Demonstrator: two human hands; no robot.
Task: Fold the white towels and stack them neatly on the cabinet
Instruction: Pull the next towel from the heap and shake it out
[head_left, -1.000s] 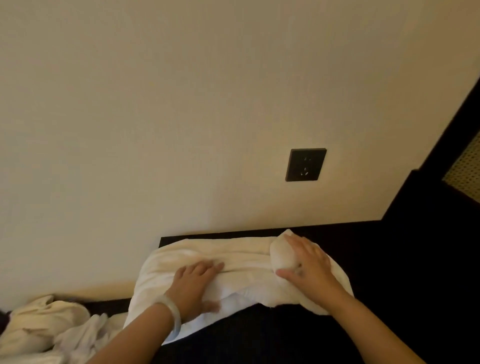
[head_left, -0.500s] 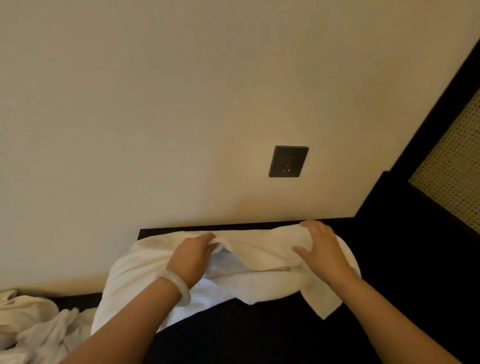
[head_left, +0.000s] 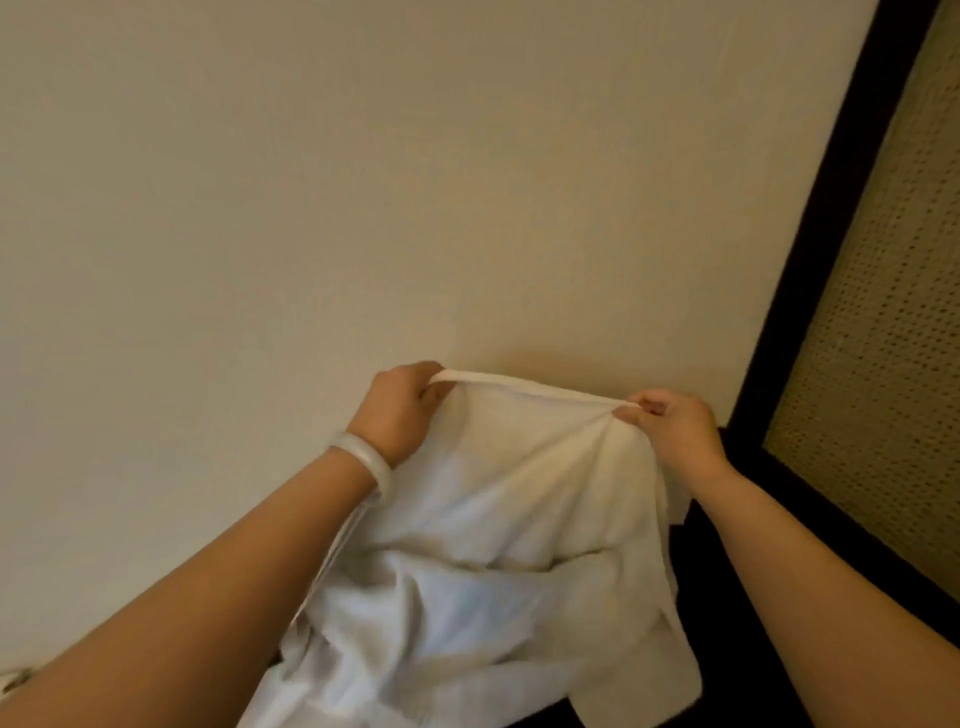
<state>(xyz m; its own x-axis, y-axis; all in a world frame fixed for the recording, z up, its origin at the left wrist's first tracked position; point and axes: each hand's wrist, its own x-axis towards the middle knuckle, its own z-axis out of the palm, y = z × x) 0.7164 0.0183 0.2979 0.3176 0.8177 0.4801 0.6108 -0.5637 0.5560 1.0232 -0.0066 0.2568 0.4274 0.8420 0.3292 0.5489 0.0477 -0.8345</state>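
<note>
A: Hands?
B: Left hand (head_left: 400, 410) and right hand (head_left: 672, 423) are both up, fingers (head_left: 644, 402) curled, pinching the white towel (head_left: 519, 519) by its top edge, taut between them.
A: Rest of it?
B: It hangs crumpled below the fingers, lower end near the dark cabinet (head_left: 753, 675). Pale bangle (head_left: 363, 457) on the left wrist.

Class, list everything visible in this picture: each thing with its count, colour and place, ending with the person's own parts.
towel: one, white, held up before the wall, hanging crumpled
wall: one, cream, whole background
cabinet: one, black, bottom right, below the towel
frame: one, black, slanting up the right side
perforated panel: one, tan, far right, inside the frame
cloth sliver: one, white, bottom-left edge
bracelet: one, pale, left wrist
left grip: one, pinches the towel's top edge
right grip: one, pinches the same edge, further right
</note>
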